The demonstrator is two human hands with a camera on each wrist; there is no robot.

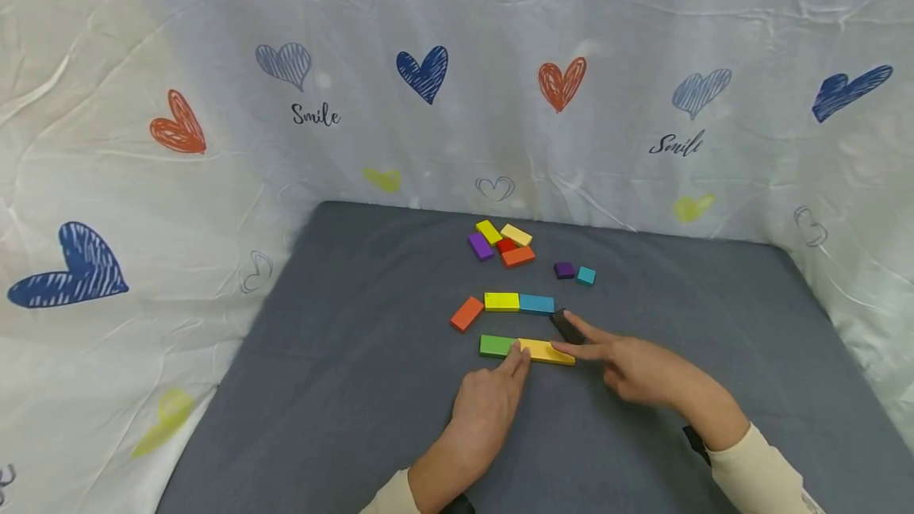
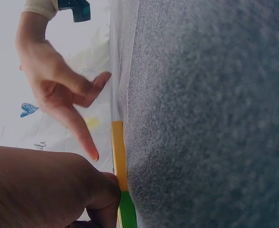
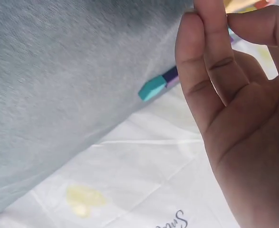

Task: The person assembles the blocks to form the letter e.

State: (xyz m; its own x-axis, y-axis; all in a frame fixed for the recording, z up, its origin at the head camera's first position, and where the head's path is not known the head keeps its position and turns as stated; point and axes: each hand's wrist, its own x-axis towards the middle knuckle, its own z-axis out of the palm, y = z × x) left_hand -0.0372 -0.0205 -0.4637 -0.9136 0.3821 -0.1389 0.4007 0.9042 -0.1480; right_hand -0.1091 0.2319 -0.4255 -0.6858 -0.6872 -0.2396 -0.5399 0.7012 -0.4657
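A green block (image 1: 495,345) and a longer orange-yellow block (image 1: 540,350) lie end to end in the nearest row. My left hand (image 1: 485,403) touches them near their join with extended fingertips; the left wrist view shows it low beside the orange-yellow block (image 2: 119,152). My right hand (image 1: 643,367) spreads two digits: one reaches the black block (image 1: 567,329), which lies tilted, and the other is at the orange-yellow block's right end. Beyond them sit a yellow block (image 1: 501,302) and a blue block (image 1: 537,304) end to end, with an orange block (image 1: 467,313) slanting at their left.
Farther back is a loose cluster of several blocks, including a purple one (image 1: 481,247) and an orange one (image 1: 518,257). To its right lie a dark purple block (image 1: 564,270) and a teal block (image 1: 586,276). White cloth (image 1: 457,141) with printed hearts hangs behind the grey tabletop (image 1: 343,355).
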